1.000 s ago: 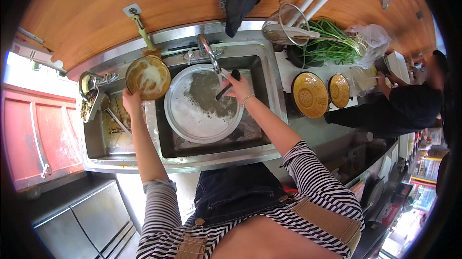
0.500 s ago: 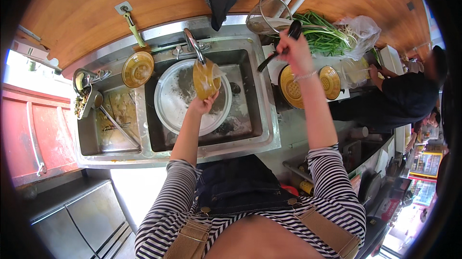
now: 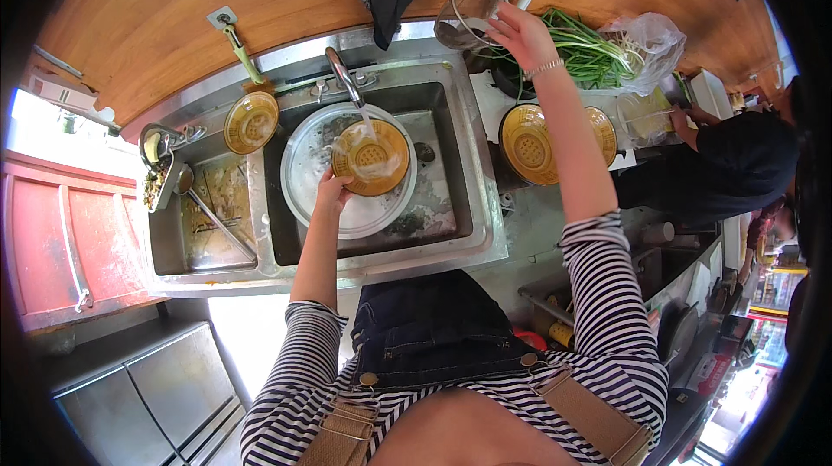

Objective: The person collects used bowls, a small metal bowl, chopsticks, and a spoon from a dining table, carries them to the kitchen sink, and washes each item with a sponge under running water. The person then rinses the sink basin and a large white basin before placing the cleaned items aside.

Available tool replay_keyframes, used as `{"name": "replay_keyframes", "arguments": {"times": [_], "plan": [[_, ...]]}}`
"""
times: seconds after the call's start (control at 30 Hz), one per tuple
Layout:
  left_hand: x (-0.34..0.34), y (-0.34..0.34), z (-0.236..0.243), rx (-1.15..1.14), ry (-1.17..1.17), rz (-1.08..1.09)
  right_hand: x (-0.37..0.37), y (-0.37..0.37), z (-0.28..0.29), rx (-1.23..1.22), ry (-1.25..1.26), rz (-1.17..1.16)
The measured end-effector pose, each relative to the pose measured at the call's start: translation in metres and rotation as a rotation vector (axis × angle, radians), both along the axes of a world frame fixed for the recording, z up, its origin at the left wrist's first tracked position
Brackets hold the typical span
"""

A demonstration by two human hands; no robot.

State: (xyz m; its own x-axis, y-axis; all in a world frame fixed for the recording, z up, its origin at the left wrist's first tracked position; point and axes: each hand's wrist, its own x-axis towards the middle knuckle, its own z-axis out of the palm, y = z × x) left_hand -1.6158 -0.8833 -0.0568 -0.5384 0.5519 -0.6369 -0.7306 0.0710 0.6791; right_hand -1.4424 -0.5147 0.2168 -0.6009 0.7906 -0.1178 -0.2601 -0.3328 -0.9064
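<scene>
My left hand (image 3: 336,189) grips the rim of a yellow-brown perforated-looking bowl (image 3: 371,159), tilted under the running faucet (image 3: 344,76). Beneath it a wide round metal basin (image 3: 303,197) stands in the larger sink. Up at the right, my right hand (image 3: 522,37) is raised with its fingers apart and nothing visible in them. It is beside a wire-rimmed strainer (image 3: 459,26) at the wall; whether they touch I cannot tell. Below that hand a dark rounded object (image 3: 511,80) is partly hidden.
Another yellow bowl (image 3: 251,123) rests on the sink divider. More yellow dishes (image 3: 529,144) sit on the right counter, near green onions (image 3: 576,55) and a plastic bag (image 3: 656,46). A ladle (image 3: 208,206) leans in the smaller sink. A person in black (image 3: 728,154) works at right.
The bowl in my left hand has turned from edge-on to face up under the water. My right hand has moved up toward the strainer and let go of a black-handled utensil.
</scene>
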Motion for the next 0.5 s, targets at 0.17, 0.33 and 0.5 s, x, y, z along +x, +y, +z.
{"name": "replay_keyframes", "arguments": {"times": [0.17,0.33,0.5], "plan": [[0.012,0.009,-0.004,0.123,-0.191,-0.155,0.061,-0.073,-0.062,-0.044,0.298,-0.36],[0.0,0.065,-0.036,0.715,-1.312,-0.407,0.067,-0.172,-0.138,-0.395,-0.003,-0.274],[-0.004,0.042,-0.037,0.454,-0.956,-0.174,0.022,-0.203,-0.174,-0.49,-0.064,0.075]]}}
